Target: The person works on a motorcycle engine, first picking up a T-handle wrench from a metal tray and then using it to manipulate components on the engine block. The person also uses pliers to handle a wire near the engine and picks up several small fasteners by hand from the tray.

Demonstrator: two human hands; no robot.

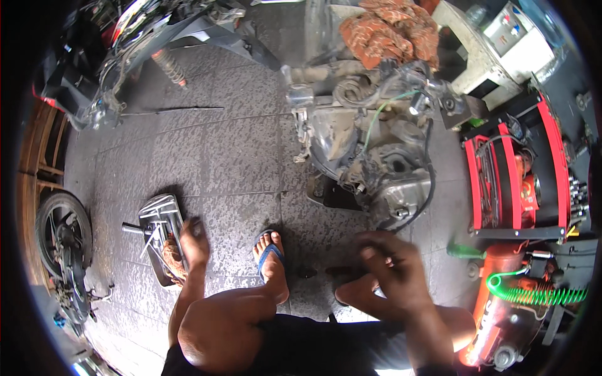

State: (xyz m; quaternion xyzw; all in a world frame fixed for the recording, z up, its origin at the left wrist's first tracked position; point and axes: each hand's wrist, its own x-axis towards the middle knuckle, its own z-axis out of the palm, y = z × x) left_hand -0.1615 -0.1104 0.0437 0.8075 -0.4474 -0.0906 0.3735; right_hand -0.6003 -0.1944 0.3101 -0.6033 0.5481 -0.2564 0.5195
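Note:
My left hand (195, 240) hangs just right of a dark tray (171, 283) on the floor. Its fingers look smeared and partly hidden, so their grip is unclear. Several metal wrenches (164, 210) and a reddish-brown cloth (174, 258) lie in the tray, and a socket tool with a silver shaft (133, 228) sticks out over its left side. Above my right knee, my right hand (401, 271) is curled with the fingers drawn in; anything inside it is hidden. Ahead of that hand lies a dirty motorcycle engine (389, 163) with a green hose (375, 123).
At the right are a red-and-black tool cart (557, 156) and an orange compressor tank (498, 301) with a coiled green hose (533, 292). A partly dismantled motorcycle (188, 31) is at the far left, a wheel (45, 232) nearer. An orange cloth (392, 31) lies behind the engine.

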